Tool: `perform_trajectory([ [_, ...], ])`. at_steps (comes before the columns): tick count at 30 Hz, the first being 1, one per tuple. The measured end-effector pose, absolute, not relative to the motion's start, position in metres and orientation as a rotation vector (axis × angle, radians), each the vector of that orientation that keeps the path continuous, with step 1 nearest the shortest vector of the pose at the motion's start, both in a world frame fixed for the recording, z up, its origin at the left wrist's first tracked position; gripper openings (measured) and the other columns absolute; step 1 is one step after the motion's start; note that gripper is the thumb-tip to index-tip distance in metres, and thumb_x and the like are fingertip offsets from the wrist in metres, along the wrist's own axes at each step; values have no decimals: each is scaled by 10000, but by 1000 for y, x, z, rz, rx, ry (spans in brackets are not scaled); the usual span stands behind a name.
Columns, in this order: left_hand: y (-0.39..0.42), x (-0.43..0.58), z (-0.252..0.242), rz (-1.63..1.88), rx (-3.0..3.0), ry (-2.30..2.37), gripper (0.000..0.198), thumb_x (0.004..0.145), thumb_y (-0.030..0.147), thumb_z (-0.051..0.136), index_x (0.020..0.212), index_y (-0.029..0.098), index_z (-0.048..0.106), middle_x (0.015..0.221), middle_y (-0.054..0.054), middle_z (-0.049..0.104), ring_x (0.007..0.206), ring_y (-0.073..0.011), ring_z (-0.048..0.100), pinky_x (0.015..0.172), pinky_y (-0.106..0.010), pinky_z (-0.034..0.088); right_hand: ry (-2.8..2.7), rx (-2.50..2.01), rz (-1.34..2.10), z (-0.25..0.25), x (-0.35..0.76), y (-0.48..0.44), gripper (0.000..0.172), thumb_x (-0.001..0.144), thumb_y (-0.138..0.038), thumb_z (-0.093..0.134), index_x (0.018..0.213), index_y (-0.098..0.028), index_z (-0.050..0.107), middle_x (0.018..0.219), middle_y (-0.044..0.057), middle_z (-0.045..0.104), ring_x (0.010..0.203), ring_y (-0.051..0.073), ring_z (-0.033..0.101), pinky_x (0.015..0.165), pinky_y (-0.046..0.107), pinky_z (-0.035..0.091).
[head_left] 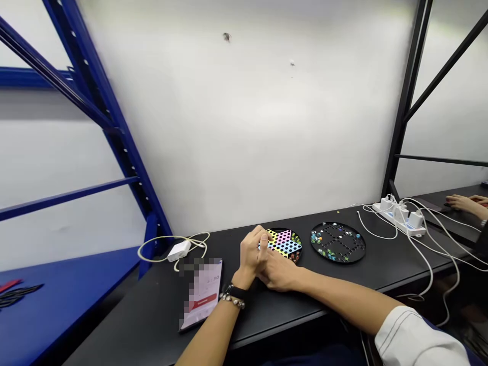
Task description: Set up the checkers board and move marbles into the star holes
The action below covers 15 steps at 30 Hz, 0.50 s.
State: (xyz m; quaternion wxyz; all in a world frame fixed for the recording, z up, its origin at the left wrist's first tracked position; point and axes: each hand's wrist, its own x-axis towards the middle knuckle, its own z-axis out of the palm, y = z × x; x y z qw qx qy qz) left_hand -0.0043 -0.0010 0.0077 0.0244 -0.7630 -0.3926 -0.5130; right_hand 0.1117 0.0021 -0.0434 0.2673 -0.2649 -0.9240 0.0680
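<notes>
My left hand (pixel 252 251) is upright at the left edge of a round Chinese checkers board (pixel 284 243), its fingers curled and the thumb toward the board. Whatever it may hold is hidden. Against it lies my right hand (pixel 280 272), low over the board's near edge, its fingers mostly covered by the left hand. A coloured star with black holes fills the board's middle, and marbles sit around its rim. To the right lies a second round black board (pixel 337 243), with glass marbles grouped along its edge.
A phone or tablet (pixel 204 295) with a lit screen lies left of my left forearm. Behind it are a white charger (pixel 179 250) and its looped cable. A power strip (pixel 398 219) trails white cables at the right. Another person's hand (pixel 465 203) shows at the far right.
</notes>
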Motion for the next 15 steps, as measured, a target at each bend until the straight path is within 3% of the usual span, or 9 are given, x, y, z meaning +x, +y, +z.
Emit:
perform_trajectory([
  [5,-1,-4,9,-1559,-2356,-1236,416,979,329,276,681,216,542,726,-33,573,688,-167,546,660,-297,437,-2347,-843,94,-27,126,13,198,893,-291,553,1058,-190,593,1110,93,597,1018,239,538,873,360,437],
  [10,-2,-4,9,-1503,-2361,-1266,407,979,340,290,709,212,566,742,-28,568,700,-164,547,669,-292,430,-2082,-1472,-4,-3,190,49,191,936,-264,457,982,-191,627,1046,82,617,1018,226,547,870,339,412],
  [15,-3,-2,9,-1481,-2372,-1275,409,976,337,291,702,209,567,741,-27,560,681,-155,531,661,-287,420,-2072,-1946,333,-14,259,82,206,803,-144,567,990,-163,652,1097,133,636,967,248,615,790,319,443],
])
